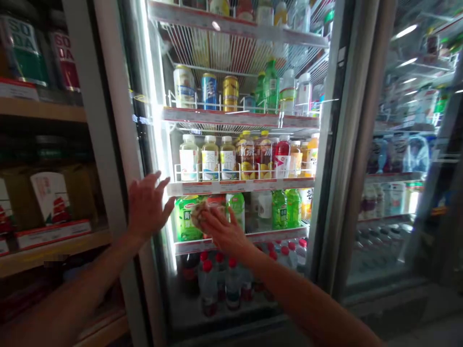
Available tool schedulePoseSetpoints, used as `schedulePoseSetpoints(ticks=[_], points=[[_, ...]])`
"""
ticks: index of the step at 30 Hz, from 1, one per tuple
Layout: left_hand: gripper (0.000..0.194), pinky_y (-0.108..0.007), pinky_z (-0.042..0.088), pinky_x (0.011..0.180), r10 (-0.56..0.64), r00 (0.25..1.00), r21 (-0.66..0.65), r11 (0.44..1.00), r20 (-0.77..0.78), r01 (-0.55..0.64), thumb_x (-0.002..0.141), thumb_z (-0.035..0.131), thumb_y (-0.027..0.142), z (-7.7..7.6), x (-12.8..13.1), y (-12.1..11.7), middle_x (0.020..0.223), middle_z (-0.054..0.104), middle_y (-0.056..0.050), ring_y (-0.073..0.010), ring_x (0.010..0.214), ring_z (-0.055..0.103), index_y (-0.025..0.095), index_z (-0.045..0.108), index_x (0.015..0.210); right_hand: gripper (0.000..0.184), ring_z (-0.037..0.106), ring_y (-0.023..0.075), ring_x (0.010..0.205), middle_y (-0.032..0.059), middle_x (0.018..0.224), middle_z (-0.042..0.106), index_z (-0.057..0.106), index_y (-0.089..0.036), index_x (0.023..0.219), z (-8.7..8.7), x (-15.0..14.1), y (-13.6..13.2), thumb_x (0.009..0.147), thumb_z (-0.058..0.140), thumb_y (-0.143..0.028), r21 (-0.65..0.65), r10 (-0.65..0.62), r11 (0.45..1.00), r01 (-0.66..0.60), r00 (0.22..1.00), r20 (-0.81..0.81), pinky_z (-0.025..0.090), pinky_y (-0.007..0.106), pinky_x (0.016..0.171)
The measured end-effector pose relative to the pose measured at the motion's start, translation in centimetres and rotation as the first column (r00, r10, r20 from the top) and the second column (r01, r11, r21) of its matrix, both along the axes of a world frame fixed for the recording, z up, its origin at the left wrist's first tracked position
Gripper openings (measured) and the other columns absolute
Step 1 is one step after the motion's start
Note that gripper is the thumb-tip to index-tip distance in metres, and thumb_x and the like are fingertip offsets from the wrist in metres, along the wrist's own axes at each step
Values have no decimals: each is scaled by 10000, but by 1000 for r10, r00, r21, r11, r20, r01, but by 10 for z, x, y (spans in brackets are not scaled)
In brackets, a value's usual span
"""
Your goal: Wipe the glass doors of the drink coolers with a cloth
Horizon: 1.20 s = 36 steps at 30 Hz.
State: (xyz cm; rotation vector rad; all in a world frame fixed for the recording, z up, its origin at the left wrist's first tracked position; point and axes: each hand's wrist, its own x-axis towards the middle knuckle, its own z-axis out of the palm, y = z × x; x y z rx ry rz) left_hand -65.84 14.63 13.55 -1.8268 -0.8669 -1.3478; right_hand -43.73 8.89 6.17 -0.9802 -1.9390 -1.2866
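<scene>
My right hand [224,229] presses a crumpled, light patterned cloth [198,215] flat against the glass door [231,318] of a lit drinks fridge. Behind the cloth, seen through the glass, are green bottles [186,224] on a lower shelf, partly hidden by my hand. My left hand [147,205] is at the left edge of the door, its fingers spread and holding nothing. Whether its palm touches the door frame [119,125] cannot be made out.
Bottles and cans fill the fridge shelves, with red-capped water bottles [208,284] at the bottom. Left stands a wooden shelf [43,106] with soda cans [25,53] and large bottles. A metal door edge [361,144] and a second glass-fronted fridge [390,270] are on the right.
</scene>
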Motion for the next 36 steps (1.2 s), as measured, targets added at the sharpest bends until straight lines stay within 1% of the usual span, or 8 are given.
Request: schedulePoseSetpoints(ticks=[4, 7, 11, 16, 18, 24, 30, 36], points=[[601, -521, 200, 1111, 38, 974, 23, 999, 223, -44, 882, 342, 409, 51, -10, 6, 1470, 269, -176, -291, 1373, 225, 36, 320, 1352, 473, 75, 225, 1418, 79, 1479, 306, 422, -181, 1333, 50, -15, 15, 865, 428, -250, 83, -53, 993, 79, 958, -280, -15, 541, 1134], [620, -532, 232, 1095, 25, 960, 5, 1000, 278, -27, 885, 310, 412, 59, -9, 15, 1476, 251, -196, -305, 1361, 251, -2, 316, 1346, 478, 56, 209, 1420, 36, 1492, 282, 407, -198, 1342, 36, -26, 12, 865, 413, -233, 59, -28, 998, 36, 991, -130, 42, 527, 1146], [557, -519, 164, 1125, 43, 972, 58, 997, 232, -58, 906, 311, 356, 49, -7, 22, 1483, 261, -164, -260, 1388, 198, 42, 316, 1366, 450, 90, 167, 1415, -42, 1496, 270, 435, -270, 1315, -6, -33, 5, 870, 414, -203, 31, 83, 995, -91, 979, 185, 119, 452, 1165], [542, -489, 148, 1128, 44, 985, 86, 995, 170, -59, 910, 308, 327, 47, -10, 23, 1470, 283, -181, -243, 1392, 192, 24, 331, 1359, 416, 71, 198, 1419, 40, 1471, 326, 437, -209, 1309, 40, -38, 25, 896, 391, -232, 106, 37, 994, -23, 990, -136, 39, 571, 1133], [564, -494, 127, 1132, 38, 987, 54, 997, 156, -47, 899, 323, 345, 45, -11, 23, 1469, 278, -192, -256, 1394, 185, 22, 330, 1361, 439, 65, 210, 1420, 53, 1471, 325, 425, -195, 1323, 41, -38, 25, 885, 407, -225, 107, 29, 994, -10, 982, -185, 31, 571, 1133], [600, -462, 130, 1141, 8, 999, -22, 1000, 45, -7, 881, 370, 381, 18, -6, 21, 1490, 251, -158, -233, 1405, 156, 127, 256, 1412, 405, 181, 155, 1390, -51, 1471, 327, 471, -291, 1285, -30, -14, -3, 888, 418, -228, 0, 146, 989, -151, 958, 248, 114, 450, 1163], [653, -481, 105, 1141, -18, 997, 0, 1000, 80, 18, 884, 397, 371, -10, 12, 18, 1518, 138, -170, -258, 1415, 46, 128, 162, 1442, 364, 168, 208, 1400, 60, 1403, 435, 525, -213, 1237, 7, 6, 2, 887, 440, -263, 146, 42, 989, -10, 974, -221, 5, 518, 1142], [650, -515, 100, 1132, -8, 997, -22, 1000, 77, 9, 891, 364, 390, -24, 21, 13, 1517, 107, -193, -273, 1415, 5, 103, 165, 1440, 392, 138, 171, 1409, -29, 1445, 378, 526, -294, 1233, -54, 31, -22, 856, 473, -200, -18, 62, 998, -60, 994, 87, -8, 477, 1155]])
